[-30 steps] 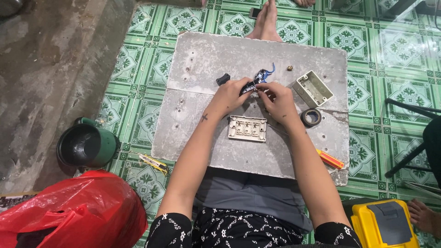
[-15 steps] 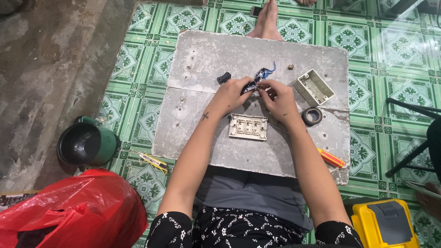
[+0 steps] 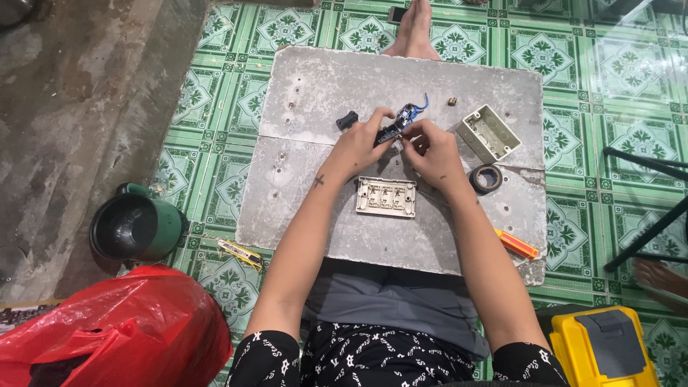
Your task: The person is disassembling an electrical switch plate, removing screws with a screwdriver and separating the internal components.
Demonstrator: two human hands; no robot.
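Both my hands meet over the middle of a grey stone slab (image 3: 308, 93). My left hand (image 3: 362, 142) grips a small dark switch part with blue wires (image 3: 405, 118), and my right hand (image 3: 430, 150) pinches the same part from the right. Just below the hands lies a beige switch plate (image 3: 386, 197), face down, untouched. A small black piece (image 3: 347, 120) rests on the slab left of my left hand.
A beige wall box (image 3: 489, 132), a roll of black tape (image 3: 486, 178) and an orange screwdriver (image 3: 516, 244) lie on the slab's right side. On the tiled floor stand a green bucket (image 3: 136, 226), a red plastic bag (image 3: 107, 333) and a yellow toolbox (image 3: 602, 347). Another person's foot (image 3: 414, 29) rests beyond the slab.
My hands stay on the wired part with only slight finger movement. A foot at the lower right has shifted a little.
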